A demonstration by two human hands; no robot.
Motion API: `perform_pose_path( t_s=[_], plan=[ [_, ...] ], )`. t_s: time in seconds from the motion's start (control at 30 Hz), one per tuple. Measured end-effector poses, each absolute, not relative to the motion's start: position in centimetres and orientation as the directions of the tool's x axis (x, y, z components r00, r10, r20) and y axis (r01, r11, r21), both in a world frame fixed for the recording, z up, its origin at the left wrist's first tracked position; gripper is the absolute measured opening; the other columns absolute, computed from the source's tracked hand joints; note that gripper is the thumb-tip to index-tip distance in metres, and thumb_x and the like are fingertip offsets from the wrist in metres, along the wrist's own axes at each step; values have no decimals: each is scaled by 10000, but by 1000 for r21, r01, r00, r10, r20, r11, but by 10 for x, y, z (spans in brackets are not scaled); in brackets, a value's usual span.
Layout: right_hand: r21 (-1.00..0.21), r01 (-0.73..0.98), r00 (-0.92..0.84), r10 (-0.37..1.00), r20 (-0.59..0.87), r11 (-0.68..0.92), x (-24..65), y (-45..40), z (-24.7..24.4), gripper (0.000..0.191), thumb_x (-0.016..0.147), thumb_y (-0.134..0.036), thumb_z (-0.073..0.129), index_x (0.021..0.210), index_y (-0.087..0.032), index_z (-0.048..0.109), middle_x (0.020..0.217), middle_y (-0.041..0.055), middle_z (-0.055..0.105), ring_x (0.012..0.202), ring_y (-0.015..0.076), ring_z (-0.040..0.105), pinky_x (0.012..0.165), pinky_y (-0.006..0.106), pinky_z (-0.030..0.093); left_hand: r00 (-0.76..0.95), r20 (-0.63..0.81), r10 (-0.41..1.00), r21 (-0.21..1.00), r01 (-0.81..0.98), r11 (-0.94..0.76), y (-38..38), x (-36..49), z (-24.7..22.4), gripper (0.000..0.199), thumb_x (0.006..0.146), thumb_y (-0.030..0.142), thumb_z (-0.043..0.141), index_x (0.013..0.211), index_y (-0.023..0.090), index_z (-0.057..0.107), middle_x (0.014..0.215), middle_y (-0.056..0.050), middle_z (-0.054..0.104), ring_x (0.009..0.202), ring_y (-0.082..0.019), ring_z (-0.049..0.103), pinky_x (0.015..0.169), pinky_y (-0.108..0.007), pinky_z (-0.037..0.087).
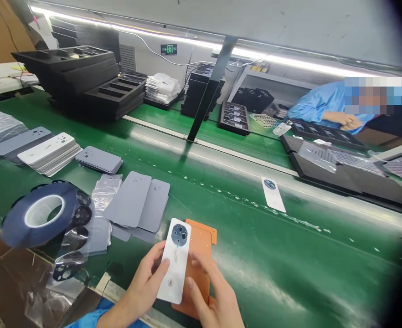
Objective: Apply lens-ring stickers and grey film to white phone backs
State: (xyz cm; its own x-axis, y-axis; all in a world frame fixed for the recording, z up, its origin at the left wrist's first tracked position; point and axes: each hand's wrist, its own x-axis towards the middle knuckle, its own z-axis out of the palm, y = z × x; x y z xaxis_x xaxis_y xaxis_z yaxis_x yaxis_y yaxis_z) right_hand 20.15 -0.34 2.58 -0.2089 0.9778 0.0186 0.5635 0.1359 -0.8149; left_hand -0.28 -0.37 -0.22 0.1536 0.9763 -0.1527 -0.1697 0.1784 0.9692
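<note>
A white phone back panel (175,269) with a round dark camera area at its top is gripped along its left side by my left hand (146,278), thumb on its face. It is tilted slightly over an orange fixture plate (201,255), covering the plate's left part. My right hand (216,291) is over the right part of the orange plate, fingers apart, with nothing seen between thumb and fingers. Grey sheets (129,200) lie just beyond, to the left.
A roll of blue tape (12,218) with black ring pieces is at the left. Behind it are stacked panels (50,152) and black trays (81,82). Another white panel (274,196) lies on the green surface. Across the bench sits a person in blue (319,102).
</note>
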Motion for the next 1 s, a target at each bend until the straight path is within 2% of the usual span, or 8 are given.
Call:
perform_pose_path(
  t_s=[0.13,0.27,0.37,0.47,0.57,0.67,0.77,1.0],
  plan=[
    [-900,432,-154,979,-133,-54,192,5,20,474,911,-413,683,1360,-262,649,1016,70,799,774,211,738,763,335,638,136,-229,964,931,-259,257,-1,-1,2,556,990,550,576,1394,169,568,1213,-145,737,975,-256,727,841,-348,591],
    [-952,203,-231,934,-272,-227,190,30,17,552,855,-455,763,1327,-183,670,909,80,780,734,196,721,709,323,613,69,-215,974,942,-247,226,-2,-9,5,608,977,523,600,1455,155,529,1242,-166,719,1011,-250,718,901,-350,587],
    [-966,138,-184,953,-241,-218,199,80,15,604,794,-428,817,1314,-160,669,938,93,786,762,199,726,747,346,610,-112,-120,986,992,35,124,-11,-37,15,529,1005,459,558,1472,212,535,1239,-145,719,963,-232,725,795,-310,612],
    [-968,159,-25,980,-198,-191,212,149,11,630,702,-419,862,1235,-130,693,951,106,793,793,230,736,723,354,603,-317,266,910,885,456,-99,-27,-80,33,244,969,356,611,1140,243,742,1109,-84,748,968,-230,716,839,-300,593],
    [-953,233,55,981,-187,-195,221,214,2,519,795,-388,808,1216,-109,688,1048,133,779,831,235,730,708,345,595,-514,442,735,727,686,43,-41,-123,49,205,935,391,637,1052,245,721,1040,-52,733,848,-207,689,842,-314,573],
    [-915,333,117,973,-199,-227,224,261,-7,380,944,-361,706,1250,-142,654,1177,110,722,953,225,715,809,382,606,-677,327,660,657,665,356,-50,-153,45,360,883,558,608,1019,234,687,1007,-68,726,837,-245,684,739,-330,569],
    [-859,445,161,966,-200,-252,223,290,-13,345,995,-357,656,1293,-186,623,1300,89,652,1070,232,682,894,441,597,-745,60,664,645,537,544,-56,-172,24,484,779,669,641,986,232,676,900,-62,748,760,-263,702,610,-314,545],
    [-689,702,189,980,-67,-183,222,307,-4,353,995,-360,656,1303,-193,620,1324,94,643,1101,243,673,923,457,587,-620,-98,778,864,335,376,-65,-170,-5,609,818,698,638,1153,190,665,750,-15,702,658,-199,674,620,-268,552]
  ],
)
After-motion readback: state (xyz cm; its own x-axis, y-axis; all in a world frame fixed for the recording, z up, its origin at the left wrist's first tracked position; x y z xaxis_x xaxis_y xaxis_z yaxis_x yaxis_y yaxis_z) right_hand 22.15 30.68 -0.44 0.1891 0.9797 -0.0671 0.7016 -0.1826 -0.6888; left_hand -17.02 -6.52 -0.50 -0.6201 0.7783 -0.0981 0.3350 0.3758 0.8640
